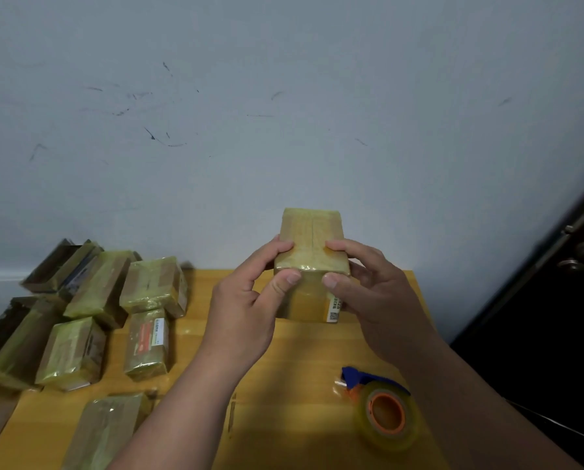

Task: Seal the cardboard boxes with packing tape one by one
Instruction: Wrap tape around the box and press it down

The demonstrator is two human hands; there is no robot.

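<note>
A small cardboard box (pixel 312 262), shiny with tape, is held up above the yellow worktop (pixel 290 385), in front of the wall (pixel 284 96). It is gripped by the left hand (pixel 246 307) and the right hand (pixel 372 293), with curled fingers on top and thumbs pressed on the near edge. A tape roll (pixel 387 415) is lying near the right arm. Taped boxes (pixel 97 310) are piled on the left.

One held box (pixel 312 239), about nine taped boxes (pixel 153 281) piled left — one tape roll (pixel 387 415).
</note>
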